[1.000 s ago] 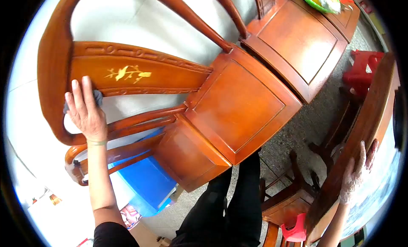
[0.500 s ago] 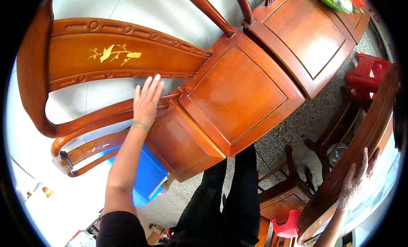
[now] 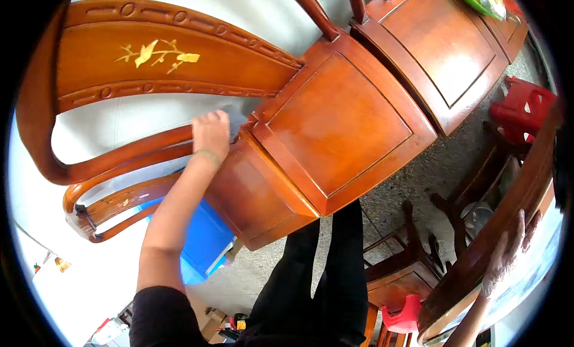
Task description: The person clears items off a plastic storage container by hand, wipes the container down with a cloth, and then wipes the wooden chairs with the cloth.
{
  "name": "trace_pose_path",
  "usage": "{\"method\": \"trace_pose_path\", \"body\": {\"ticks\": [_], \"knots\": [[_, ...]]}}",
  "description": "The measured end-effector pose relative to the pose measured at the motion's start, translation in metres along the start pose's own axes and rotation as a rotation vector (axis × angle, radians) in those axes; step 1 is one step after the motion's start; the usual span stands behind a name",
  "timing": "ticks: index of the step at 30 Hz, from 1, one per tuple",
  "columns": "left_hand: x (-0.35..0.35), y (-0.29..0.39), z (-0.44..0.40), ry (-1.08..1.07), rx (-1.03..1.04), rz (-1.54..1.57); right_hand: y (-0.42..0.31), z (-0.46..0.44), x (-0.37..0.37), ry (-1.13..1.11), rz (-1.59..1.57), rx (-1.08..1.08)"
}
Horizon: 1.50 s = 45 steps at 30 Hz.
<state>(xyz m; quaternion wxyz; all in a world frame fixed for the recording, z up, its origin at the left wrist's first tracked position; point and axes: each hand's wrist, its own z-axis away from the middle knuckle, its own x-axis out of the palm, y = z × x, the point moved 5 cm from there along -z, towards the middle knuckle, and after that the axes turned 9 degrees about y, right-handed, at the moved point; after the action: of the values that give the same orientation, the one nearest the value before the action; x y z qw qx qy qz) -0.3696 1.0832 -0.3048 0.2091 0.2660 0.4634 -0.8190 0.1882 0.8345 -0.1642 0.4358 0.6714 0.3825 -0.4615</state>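
Observation:
My left hand [image 3: 210,135] is curled around the lower back post of a reddish-brown wooden chair, close to where the post meets the seat [image 3: 344,129]. A grey cloth [image 3: 235,117] sticks out past its fingers against the post. Above it, the chair's carved backrest panel [image 3: 173,51] shows a yellow bird and branch inlay. My right hand [image 3: 501,263], in a thin clear glove, lies with fingers stretched out at the wooden rim of a table [image 3: 460,260].
More wooden chairs stand alongside, one seat [image 3: 439,45] to the upper right and a smaller seat [image 3: 254,194] nearer me. A blue box [image 3: 206,242] sits below left. Red plastic stools [image 3: 520,111] and a pink one [image 3: 403,316] are near the table. A green basket [image 3: 472,0] rests on a far seat.
My left hand has gone from stretched-out fingers to a curled grip at the post, and the grey cloth now shows more. The view has shifted slightly; my right hand stays at the table.

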Motion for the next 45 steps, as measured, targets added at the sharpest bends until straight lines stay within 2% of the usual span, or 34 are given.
{"method": "trace_pose_path", "body": {"ticks": [3,5,6,7,10,12,17,21,23,27,28,29,31,32,33,35,36,37,38,39,41,45], "knots": [[0.043,0.045,-0.042,-0.194,0.078,0.110,0.002,0.000,-0.001,-0.014,0.005,-0.012],[0.088,0.070,-0.061,-0.229,0.059,0.169,0.000,0.000,-0.002,0.002,0.003,-0.016],[0.076,0.077,-0.057,-0.177,0.074,0.164,-0.001,-0.002,-0.002,0.023,-0.004,-0.024],[0.069,0.082,-0.051,-0.273,0.097,0.175,-0.003,-0.003,-0.003,0.038,-0.005,-0.020],[0.063,0.075,-0.022,-0.053,0.160,0.099,-0.010,-0.007,-0.012,0.010,-0.006,0.014],[0.037,0.043,0.010,0.047,0.145,0.015,-0.005,-0.006,-0.012,0.020,-0.031,0.007],[-0.052,-0.088,0.086,0.455,-0.094,0.290,0.001,-0.002,-0.009,0.080,-0.119,-0.022],[-0.097,-0.169,0.147,0.568,-0.204,0.072,0.007,0.000,-0.006,0.133,-0.217,0.000],[-0.104,-0.206,0.168,0.731,-0.240,-0.116,0.009,0.004,-0.002,0.165,-0.195,0.020],[-0.163,-0.253,0.204,1.052,-0.315,0.166,0.007,0.003,-0.010,0.200,-0.202,0.041],[-0.166,-0.267,0.212,1.102,-0.454,0.409,0.007,0.004,-0.012,0.209,-0.225,0.043],[-0.166,-0.285,0.219,1.057,-0.550,0.518,0.005,0.003,-0.014,0.222,-0.250,0.046],[-0.150,-0.315,0.223,1.061,-0.786,1.017,0.003,0.003,-0.018,0.242,-0.242,0.057],[-0.139,-0.324,0.226,1.001,-0.834,1.057,0.004,0.004,-0.017,0.228,-0.238,0.070],[-0.130,-0.332,0.230,1.024,-0.839,1.064,0.005,0.005,-0.015,0.215,-0.232,0.084],[-0.103,-0.333,0.217,0.696,-0.792,1.312,0.006,0.005,-0.014,0.259,-0.239,0.087],[-0.103,-0.321,0.211,0.725,-0.802,1.564,0.006,0.006,-0.014,0.247,-0.256,0.090],[-0.102,-0.310,0.200,0.659,-0.741,1.534,0.006,0.005,-0.015,0.237,-0.270,0.096],[-0.140,-0.290,0.196,0.593,-0.670,1.455,0.006,0.006,-0.014,0.202,-0.292,0.141],[-0.145,-0.270,0.182,0.741,-0.483,1.507,0.005,0.004,-0.020,0.169,-0.283,0.145],[-0.182,-0.252,0.165,0.973,-0.315,0.745,0.007,0.005,-0.014,0.181,-0.267,0.139],[-0.242,-0.255,0.122,1.104,-0.276,0.535,0.007,0.004,-0.014,0.111,-0.235,0.206]]}}
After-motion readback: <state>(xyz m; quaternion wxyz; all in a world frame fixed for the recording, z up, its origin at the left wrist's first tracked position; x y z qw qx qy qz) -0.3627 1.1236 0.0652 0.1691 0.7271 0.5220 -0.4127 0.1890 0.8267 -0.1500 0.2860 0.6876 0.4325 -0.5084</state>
